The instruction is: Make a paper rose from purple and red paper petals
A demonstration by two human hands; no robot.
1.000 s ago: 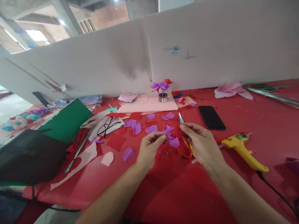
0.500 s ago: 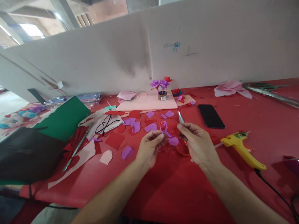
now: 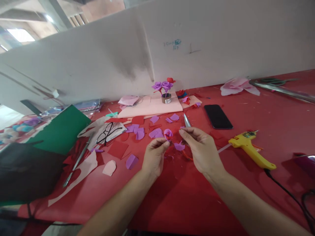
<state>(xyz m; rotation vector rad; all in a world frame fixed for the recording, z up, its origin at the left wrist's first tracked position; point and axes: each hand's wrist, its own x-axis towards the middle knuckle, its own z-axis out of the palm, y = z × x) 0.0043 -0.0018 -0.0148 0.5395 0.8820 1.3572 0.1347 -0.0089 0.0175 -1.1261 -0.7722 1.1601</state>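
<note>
Purple paper, rolled into a small bud (image 3: 168, 133), sat at the middle of the view just above the table (image 3: 187, 203), between the fingertips of both hands. The left hand (image 3: 153, 158) pinched its lower edge with thumb and forefinger. The right hand (image 3: 202, 151) was narrowed to a pinch at the bud's three o'clock, but red scrap against red cloth made it hard to tell what it gripped.

The scissors (image 3: 187, 120) lay mostly hidden under the right hand. Only the blade tip showed at its twelve o'clock and a sliver of red handle at its nine.

From the bud, loose purple petals (image 3: 137, 131) and a pair of glasses (image 3: 107, 132) lay at nine o'clock, and paper roses (image 3: 164, 87) in a small pot stood at twelve. A dark phone (image 3: 218, 116) lay at two o'clock. A yellow glue gun (image 3: 251, 149) rested at four, its cable cut off by the frame edge.

Green and black sheets (image 3: 61, 126) covered the red table at eight o'clock. Behind it all rose a smudged white partition (image 3: 221, 39), with the scribble on it too faint to read, and bare concrete beams above it at eleven.
</note>
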